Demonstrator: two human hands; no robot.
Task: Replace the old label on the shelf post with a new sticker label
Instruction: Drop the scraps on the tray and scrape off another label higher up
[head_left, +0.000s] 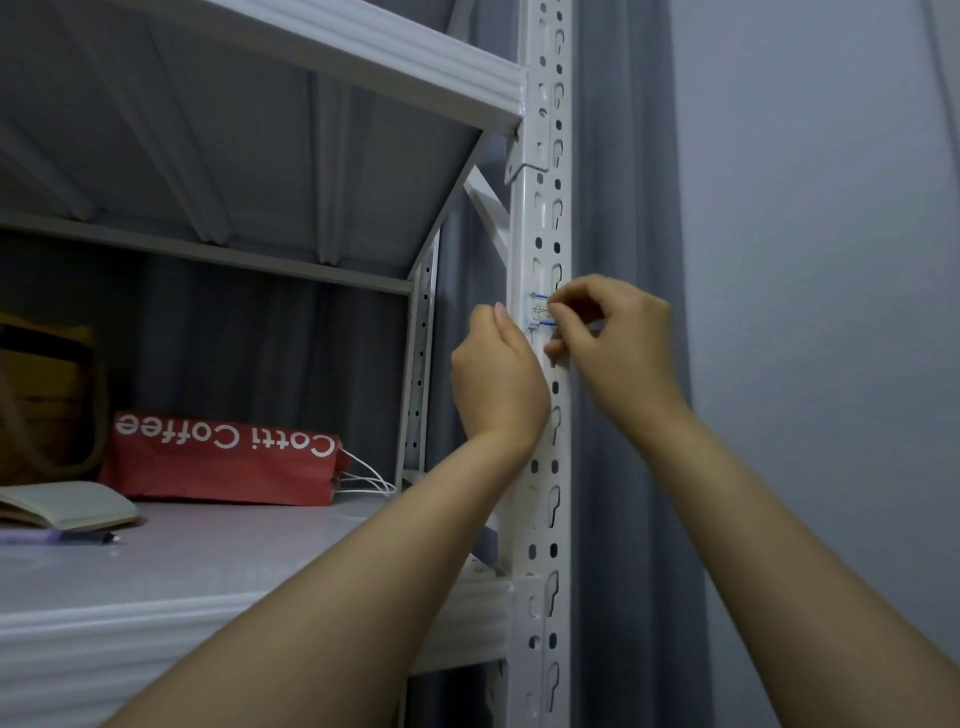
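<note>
We had both hands up at the white slotted shelf post (540, 467), at the small label (537, 310) stuck on its front face, roughly midway between the upper shelf's bracket and the lower shelf's front edge. The label was white with a blue line along its top and bottom edges and some handwriting we could not read.

Our right hand (615, 338) had thumb and forefinger pinched together at the label's right edge, where it meets the post's outer corner; that looked to us like the place to lift or catch an edge (whether the paper was truly caught between the fingertips, we could not tell). Our left hand (498, 374) rested against the post's inner edge just beside the label, fingers loosely curled with nothing visibly held, most likely there to steady the work and press near the left edge.

Whether this was the old label coming off or the new one going on, we could not judge.

On the lower shelf (260, 561), a red Cotti Coffee bag (218, 457) lay toward the back, and a notebook (67, 504) and pen (57, 537) lay near the left edge, well apart from the post.
</note>
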